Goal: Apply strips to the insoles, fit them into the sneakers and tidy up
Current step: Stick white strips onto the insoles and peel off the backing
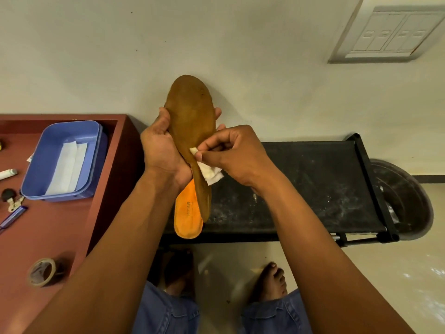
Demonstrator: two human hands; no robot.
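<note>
- Head view: the left hand is wrapped around two insoles held together upright in the air, in front of the pale wall. The brown foam insole faces the camera with its underside, and the orange insole with printed lettering peeks out behind it at the bottom.
- The right hand has its fingertips pinched on a small white strip, which sits right at the brown insole's edge, about halfway down. Looks like it's touching the insole.
- Off to the left there's a reddish-brown wooden table with a blue plastic tub on it, and more white strips lying flat inside.
- Same table also has a roll of brown packing tape near the front edge and some keys near the tub.
- Behind the hands is a dusty black metal rack.
</note>
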